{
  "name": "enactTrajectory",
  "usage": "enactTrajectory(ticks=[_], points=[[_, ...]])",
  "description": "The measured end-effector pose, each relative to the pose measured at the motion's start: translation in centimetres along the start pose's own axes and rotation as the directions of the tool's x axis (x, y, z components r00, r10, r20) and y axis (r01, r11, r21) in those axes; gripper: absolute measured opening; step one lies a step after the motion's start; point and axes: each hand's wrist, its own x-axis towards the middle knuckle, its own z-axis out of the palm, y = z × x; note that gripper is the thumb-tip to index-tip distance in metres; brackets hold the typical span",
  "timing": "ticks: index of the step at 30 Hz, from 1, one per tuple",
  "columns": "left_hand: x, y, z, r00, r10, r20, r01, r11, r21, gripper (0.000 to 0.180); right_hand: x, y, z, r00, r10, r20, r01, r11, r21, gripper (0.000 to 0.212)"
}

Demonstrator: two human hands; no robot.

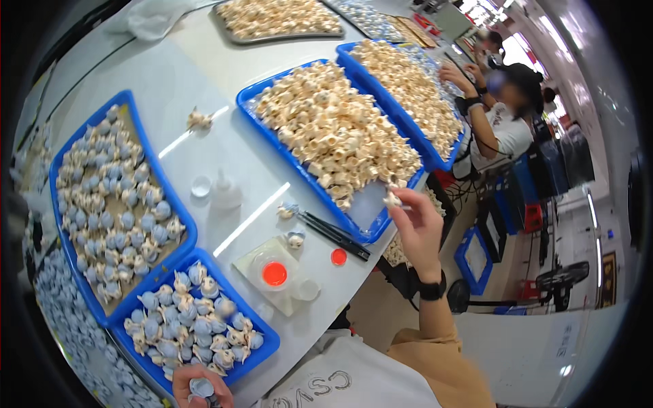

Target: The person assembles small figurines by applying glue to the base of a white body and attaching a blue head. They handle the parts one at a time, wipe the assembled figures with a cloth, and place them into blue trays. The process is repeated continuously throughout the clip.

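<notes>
My right hand (420,228), with a dark band on its wrist, pinches a small cream figure part (392,200) between thumb and fingers. It is over the near right corner of a blue tray (248,115) heaped with hollow cream parts (340,129). At the lower edge my left hand (187,382) is closed around blue-grey rounded pieces (202,387); how many is hard to see. Just beyond it stands a smaller blue tray (269,343) of figures joining blue-grey and cream parts (183,319).
A long blue tray (136,122) of similar figures stands left. Mid-table are a cup of orange-red liquid (275,273), black tweezers (333,234), a squeeze bottle (226,192) and several loose figures. Another cream-filled tray (408,88) lies far right, where a person (507,122) works.
</notes>
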Motion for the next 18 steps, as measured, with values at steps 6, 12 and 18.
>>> enactTrajectory(ticks=[6, 12, 18], points=[[-0.7, -0.1, 0.2, 0.963, -0.261, -0.065, 0.268, 0.952, 0.149, 0.046, -8.2, -6.2, 2.4, 0.968, -0.024, 0.250, -0.140, 0.774, 0.617, 0.029], [1.1, 0.7, 1.1, 0.828, -0.492, 0.270, 0.346, 0.826, 0.446, 0.032, -10.9, -9.3, 8.8, 0.670, -0.419, 0.614, -0.042, 0.803, 0.594, 0.026], [1.3, 0.6, 0.8, 0.787, -0.487, 0.379, 0.303, 0.840, 0.450, 0.027, -11.4, -9.7, 10.1, 0.606, -0.530, 0.593, 0.096, 0.789, 0.607, 0.026]])
